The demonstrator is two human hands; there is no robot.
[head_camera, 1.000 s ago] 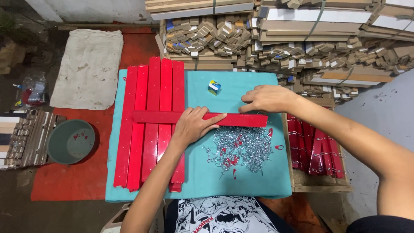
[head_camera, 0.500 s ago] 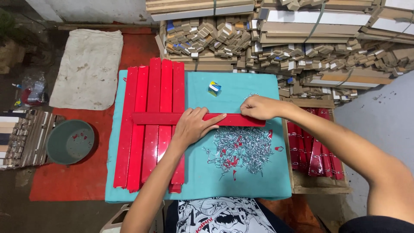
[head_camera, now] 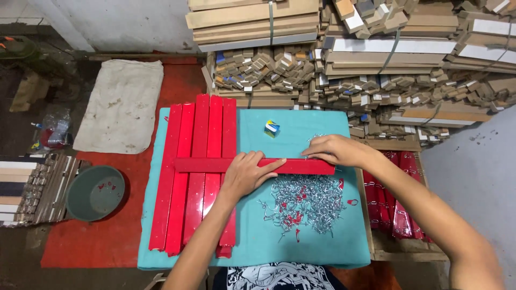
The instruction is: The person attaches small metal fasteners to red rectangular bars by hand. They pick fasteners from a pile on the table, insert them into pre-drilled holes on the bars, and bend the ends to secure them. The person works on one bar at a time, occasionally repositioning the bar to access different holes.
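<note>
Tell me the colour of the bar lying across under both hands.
Red bar, clearest in the head view.

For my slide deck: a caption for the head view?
Both hands hold a red bar crosswise over red slats, beside metal hooks.

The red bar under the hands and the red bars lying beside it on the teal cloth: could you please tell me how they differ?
The crosswise red bar lies left to right; the row of red bars runs front to back. The crosswise bar rests on top of the row, under the left hand and right hand; the row lies on the teal cloth, packed side by side. Both are glossy red.
</note>
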